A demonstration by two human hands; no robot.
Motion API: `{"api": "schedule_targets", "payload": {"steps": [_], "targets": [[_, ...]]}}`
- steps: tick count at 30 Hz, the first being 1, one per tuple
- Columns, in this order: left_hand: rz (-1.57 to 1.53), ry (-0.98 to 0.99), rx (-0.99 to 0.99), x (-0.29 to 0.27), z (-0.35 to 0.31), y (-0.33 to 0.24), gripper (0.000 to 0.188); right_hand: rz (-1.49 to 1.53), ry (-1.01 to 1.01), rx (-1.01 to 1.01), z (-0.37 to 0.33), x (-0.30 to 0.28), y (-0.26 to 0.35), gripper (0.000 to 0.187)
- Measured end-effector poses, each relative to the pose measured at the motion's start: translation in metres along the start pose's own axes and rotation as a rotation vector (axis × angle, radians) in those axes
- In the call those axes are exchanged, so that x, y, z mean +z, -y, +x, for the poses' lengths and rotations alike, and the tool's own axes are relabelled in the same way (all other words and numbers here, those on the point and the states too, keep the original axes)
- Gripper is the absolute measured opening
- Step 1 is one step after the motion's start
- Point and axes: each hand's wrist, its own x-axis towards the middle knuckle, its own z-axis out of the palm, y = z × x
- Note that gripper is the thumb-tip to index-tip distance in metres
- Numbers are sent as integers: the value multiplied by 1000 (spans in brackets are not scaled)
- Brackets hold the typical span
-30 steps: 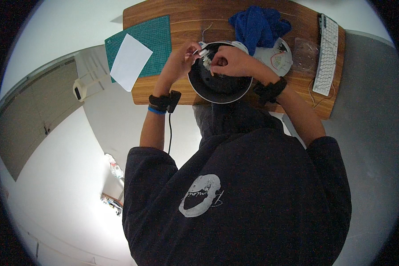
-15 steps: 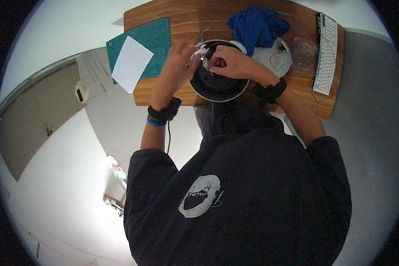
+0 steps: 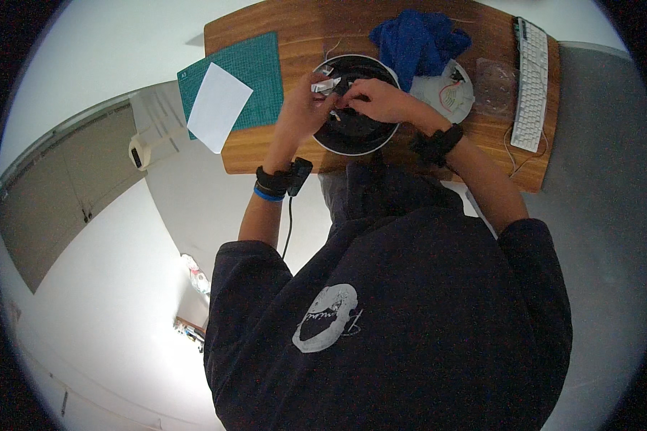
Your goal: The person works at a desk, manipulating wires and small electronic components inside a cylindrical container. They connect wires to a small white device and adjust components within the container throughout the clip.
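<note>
A round housing [image 3: 358, 142] with a white rim and a dark inside stands at the table's near edge. Both of my hands are over it. My left hand [image 3: 306, 113] reaches over its left side, fingers curled in, with a small white piece [image 3: 326, 85] beside them. My right hand [image 3: 382, 100] comes from the right, fingertips pinched together close to the left fingertips. Whatever lies between the fingertips of either hand is too small or hidden to name.
A white round cover [image 3: 449, 92] with coloured wires lies to the right, beside a blue cloth [image 3: 417, 44]. Beyond are a clear plastic tray [image 3: 494, 86] and a white keyboard [image 3: 530, 86]. White paper [image 3: 216, 108] rests on a green cutting mat [image 3: 262, 72] at the left.
My left hand has lowered and moved right, its fingers curling in toward the right fingertips. The housing has shifted slightly away from me. My right hand stays over it, still pinching.
</note>
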Motion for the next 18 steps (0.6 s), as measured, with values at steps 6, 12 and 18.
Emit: {"api": "schedule_targets", "payload": {"steps": [6, 12, 18], "targets": [[24, -16, 1, -4, 1, 1, 43, 347, -213, 156, 11, 6, -18, 23], [-13, 27, -71, -5, -5, -7, 41, 262, -318, 129, 18, 8, -18, 24], [-89, 30, -72, -1, -9, 8, 39, 248, -319, 142, 18, 8, -2, 23]]}}
